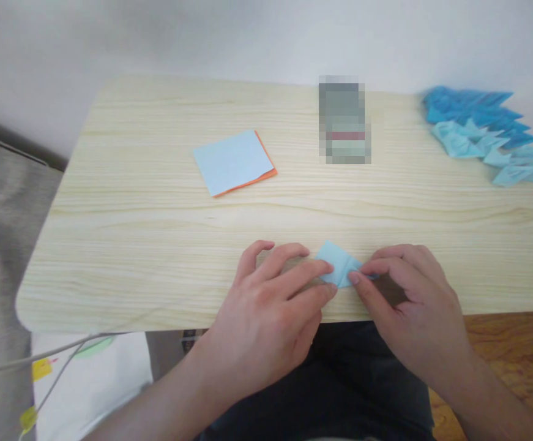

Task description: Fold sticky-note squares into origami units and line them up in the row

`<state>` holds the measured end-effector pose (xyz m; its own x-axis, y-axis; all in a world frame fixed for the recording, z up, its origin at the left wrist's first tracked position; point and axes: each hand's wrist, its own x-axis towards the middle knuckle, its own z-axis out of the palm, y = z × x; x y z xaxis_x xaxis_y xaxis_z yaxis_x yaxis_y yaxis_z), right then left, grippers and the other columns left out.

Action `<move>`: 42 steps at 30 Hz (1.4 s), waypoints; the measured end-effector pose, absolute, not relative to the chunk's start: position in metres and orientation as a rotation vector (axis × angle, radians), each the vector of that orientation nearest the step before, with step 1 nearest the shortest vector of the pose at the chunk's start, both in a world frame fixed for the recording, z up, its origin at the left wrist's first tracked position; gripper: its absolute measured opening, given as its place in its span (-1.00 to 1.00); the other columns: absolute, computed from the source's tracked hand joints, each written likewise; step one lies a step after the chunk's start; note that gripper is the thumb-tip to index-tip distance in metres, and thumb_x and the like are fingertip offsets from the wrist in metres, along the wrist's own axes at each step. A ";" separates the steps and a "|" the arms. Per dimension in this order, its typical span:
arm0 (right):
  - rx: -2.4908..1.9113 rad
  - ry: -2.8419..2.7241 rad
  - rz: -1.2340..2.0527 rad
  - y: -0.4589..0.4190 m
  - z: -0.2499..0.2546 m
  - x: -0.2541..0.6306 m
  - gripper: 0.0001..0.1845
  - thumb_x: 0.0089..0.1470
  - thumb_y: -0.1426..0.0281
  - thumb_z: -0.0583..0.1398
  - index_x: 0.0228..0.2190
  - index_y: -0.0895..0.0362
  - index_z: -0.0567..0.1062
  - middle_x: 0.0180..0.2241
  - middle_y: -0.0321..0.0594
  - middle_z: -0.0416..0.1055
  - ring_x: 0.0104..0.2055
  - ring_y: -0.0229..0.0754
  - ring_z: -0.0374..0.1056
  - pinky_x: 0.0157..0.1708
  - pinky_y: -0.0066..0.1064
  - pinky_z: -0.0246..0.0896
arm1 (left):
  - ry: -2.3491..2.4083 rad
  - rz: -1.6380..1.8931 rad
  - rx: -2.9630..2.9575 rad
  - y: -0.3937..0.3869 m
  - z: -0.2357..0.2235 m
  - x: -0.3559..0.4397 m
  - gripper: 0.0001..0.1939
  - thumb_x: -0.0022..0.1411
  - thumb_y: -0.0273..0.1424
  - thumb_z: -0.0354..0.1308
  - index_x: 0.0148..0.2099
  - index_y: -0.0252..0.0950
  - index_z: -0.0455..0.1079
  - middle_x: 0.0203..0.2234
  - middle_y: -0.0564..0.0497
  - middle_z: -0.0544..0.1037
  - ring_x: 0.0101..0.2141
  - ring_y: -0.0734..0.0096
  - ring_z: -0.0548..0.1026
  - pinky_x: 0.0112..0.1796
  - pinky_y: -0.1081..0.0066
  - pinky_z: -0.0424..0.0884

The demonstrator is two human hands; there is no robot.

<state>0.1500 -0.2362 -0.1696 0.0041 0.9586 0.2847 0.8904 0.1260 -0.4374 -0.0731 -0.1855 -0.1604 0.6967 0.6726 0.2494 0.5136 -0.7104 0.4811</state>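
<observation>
A small piece of folded light-blue origami paper [335, 256] lies near the front edge of the table, with creases across its face. My left hand [279, 294] rests over its left side, fingers spread and curved, a fingertip pressing on the paper. With thumb and index finger, my right hand [413, 294] pinches the narrow right end of the same paper. Part of that end is hidden by the fingers.
Farther back lies a stack of square paper [234, 162], light blue over orange. A pixelated upright rectangle [344, 116] is near the wall. Several folded blue paper figures [477, 119] sit at the back right. Cables [64, 349] run below the pale wooden table [133, 245].
</observation>
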 end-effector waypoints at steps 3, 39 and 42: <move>-1.806 -1.876 0.153 -0.238 -0.171 0.148 -0.90 0.14 0.31 0.33 -0.31 0.06 0.54 -0.26 -0.20 0.47 -0.16 -0.04 0.38 -0.13 -0.12 0.28 | 0.929 0.592 2.528 -0.187 -0.160 -0.073 -0.77 0.37 -0.44 0.16 -0.02 -0.06 0.55 0.09 0.21 0.58 0.15 0.17 0.40 0.17 -0.03 0.15; -1.921 -1.713 0.219 -0.237 -0.171 0.141 -0.83 0.11 0.29 0.35 -0.27 0.03 0.49 -0.26 -0.20 0.47 -0.19 -0.04 0.38 -0.16 -0.13 0.24 | 0.900 0.603 2.593 -0.195 -0.164 -0.073 -0.67 0.31 -0.44 0.24 0.11 -0.12 0.52 0.12 0.14 0.58 0.23 0.12 0.34 0.31 -0.05 -0.04; -1.891 -1.732 0.242 -0.236 -0.169 0.141 -0.87 0.13 0.31 0.34 -0.28 0.02 0.51 -0.27 -0.22 0.47 -0.19 -0.04 0.38 -0.15 -0.12 0.24 | 0.858 0.581 2.597 -0.197 -0.164 -0.071 -0.67 0.33 -0.44 0.22 0.12 -0.18 0.51 0.15 0.11 0.56 0.24 0.15 0.34 0.32 0.00 -0.04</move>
<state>0.1415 -0.2364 -0.1685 0.1499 0.9608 0.2334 0.8597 -0.0101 -0.5107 -0.0705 -0.1975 -0.1645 0.7336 0.6234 0.2705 0.4827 -0.7582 0.4384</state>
